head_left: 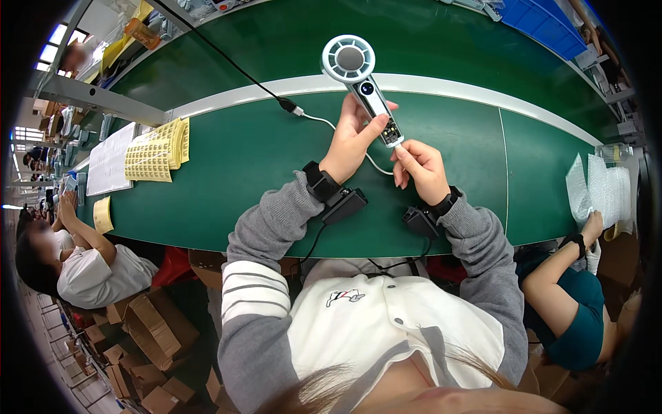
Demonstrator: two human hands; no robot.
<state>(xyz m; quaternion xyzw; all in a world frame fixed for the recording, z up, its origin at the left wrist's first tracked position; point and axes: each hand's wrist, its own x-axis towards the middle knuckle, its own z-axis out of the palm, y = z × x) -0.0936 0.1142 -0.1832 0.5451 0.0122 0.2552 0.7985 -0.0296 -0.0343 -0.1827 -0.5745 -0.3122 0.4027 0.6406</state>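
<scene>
A light-coloured handheld fan (349,59) with a round slotted head is held up over the green table. Its handle stands open on the near face and bares a circuit board (392,132) and a small round dark display. My left hand (353,141) is wrapped around the handle, thumb on its front. At the handle's bottom end, my right hand (418,168) pinches the plug end of a white cable (376,165); the fingers cover most of the plug. That cable runs left to a black cable's connector (289,106) on the table.
Yellow label sheets (158,152) and white paper (110,160) lie at the left. A raised white ledge (441,84) crosses behind. A blue bin (541,26) stands far right, bubble wrap (600,190) at the right edge. Co-workers sit on both sides.
</scene>
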